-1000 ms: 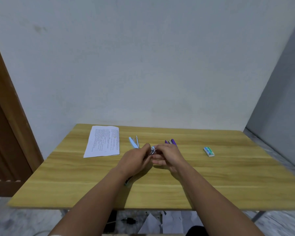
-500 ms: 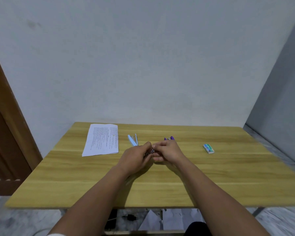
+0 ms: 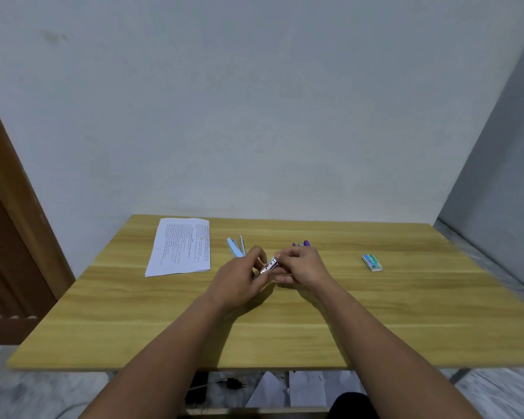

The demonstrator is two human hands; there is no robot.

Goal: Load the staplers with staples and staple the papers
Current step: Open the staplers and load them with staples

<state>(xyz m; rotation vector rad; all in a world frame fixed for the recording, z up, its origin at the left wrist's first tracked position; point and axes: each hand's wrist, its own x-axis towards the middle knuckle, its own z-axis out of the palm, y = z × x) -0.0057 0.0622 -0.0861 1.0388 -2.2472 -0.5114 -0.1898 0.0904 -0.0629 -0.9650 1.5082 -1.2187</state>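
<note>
Two bare forearms are extended over a wooden table (image 3: 285, 322), the hands brought together above its middle. A small metal stapler part (image 3: 268, 266) — silvery, tilted up toward the right — is gripped between them: the left hand (image 3: 239, 281) is curled round its lower end, while the right hand (image 3: 304, 266) has its fingertips pinched on the upper end. How much of the piece is hidden inside the left palm cannot be told.

Just beyond the left hand, a light blue stapler (image 3: 236, 247) is seen lying opened out on the table. Just behind the right hand, the tip of a purple stapler (image 3: 302, 244) is visible, the rest being covered by the knuckles. Well to the right of the right hand, a small green staple box (image 3: 372, 262) is laid flat. Farther off, to the left of the left hand, a stack of printed papers (image 3: 180, 246) is spread near the table's far edge — beside a pale wall (image 3: 254, 116).
</note>
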